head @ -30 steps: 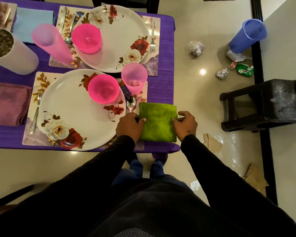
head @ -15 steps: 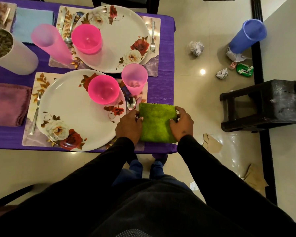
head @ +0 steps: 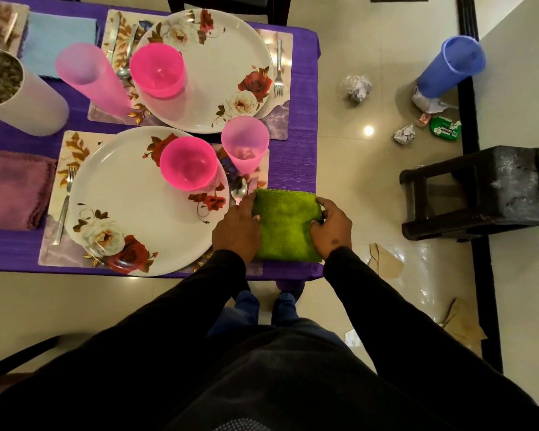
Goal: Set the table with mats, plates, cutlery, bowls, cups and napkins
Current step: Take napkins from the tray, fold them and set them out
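Note:
A folded green napkin (head: 287, 225) lies on the purple table (head: 293, 163) at its near right corner, beside the near place mat (head: 75, 144). My left hand (head: 237, 225) lies along the napkin's left edge with its thumb on the cloth. My right hand (head: 332, 227) pinches the napkin's right edge, thumb on top. The near floral plate (head: 131, 206) carries a pink bowl (head: 189, 163). A pink cup (head: 245, 141) and a spoon (head: 239, 189) stand to its right, a fork (head: 64, 206) to its left.
A second setting sits behind: floral plate (head: 218, 66), pink bowl (head: 157, 70), fork (head: 278, 68), tall pink cup (head: 87, 76). A purple napkin (head: 13, 188), a blue napkin (head: 59, 35) and a white pot (head: 16, 91) are at the left. A black stool (head: 479, 194), a blue cup (head: 451, 65) and litter are on the floor.
My right hand has shifted slightly left and closed in on the napkin's right edge. The napkin has barely moved.

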Motion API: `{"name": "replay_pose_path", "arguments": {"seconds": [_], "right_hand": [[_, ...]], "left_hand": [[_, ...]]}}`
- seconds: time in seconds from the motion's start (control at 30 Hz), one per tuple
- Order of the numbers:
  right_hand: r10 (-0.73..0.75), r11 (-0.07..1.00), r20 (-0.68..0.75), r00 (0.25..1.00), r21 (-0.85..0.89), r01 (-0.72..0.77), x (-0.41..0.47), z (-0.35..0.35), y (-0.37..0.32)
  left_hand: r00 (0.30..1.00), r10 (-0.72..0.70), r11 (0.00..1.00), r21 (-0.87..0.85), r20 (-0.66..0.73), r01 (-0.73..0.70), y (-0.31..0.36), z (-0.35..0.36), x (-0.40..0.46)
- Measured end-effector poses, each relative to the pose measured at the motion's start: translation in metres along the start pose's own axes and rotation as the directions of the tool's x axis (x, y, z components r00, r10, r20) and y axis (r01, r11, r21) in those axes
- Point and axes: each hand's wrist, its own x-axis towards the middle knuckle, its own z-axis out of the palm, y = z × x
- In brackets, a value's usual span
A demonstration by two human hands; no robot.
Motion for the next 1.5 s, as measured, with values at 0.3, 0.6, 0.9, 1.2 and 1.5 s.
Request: {"name": "replay_pose_path", "arguments": {"seconds": [0.3, 0.6, 0.9, 1.2, 1.5], "right_hand": [[-0.05, 0.999, -0.037, 0.998, -0.023, 0.049, -0.005, 0.001, -0.002], [-0.199, 0.964, -0.143, 0.969, -0.206, 0.168, -0.006, 0.005, -0.013], [-0.366, 0.918, -0.161, 0.917, -0.22, 0.328, -0.01, -0.004, -0.045], [-0.45, 0.892, -0.119, 0.885, -0.02, 0.451, -0.022, -0.025, -0.08], [-0.494, 0.868, -0.016, 0.869, 0.056, 0.494, -0.006, -0.064, -0.078]], "left_hand": [[0.999, -0.005, 1.0, -0.022, -0.038, 0.005, 0.0, -0.001, -0.004], [0.981, 0.083, 0.989, -0.108, -0.174, -0.103, 0.007, -0.002, -0.008], [0.944, 0.176, 0.953, -0.192, -0.278, -0.235, 0.016, -0.011, 0.0], [0.924, 0.211, 0.839, -0.425, -0.319, -0.339, 0.044, -0.013, -0.006], [0.928, 0.243, 0.831, -0.433, -0.282, -0.349, 0.07, -0.03, -0.003]]}}
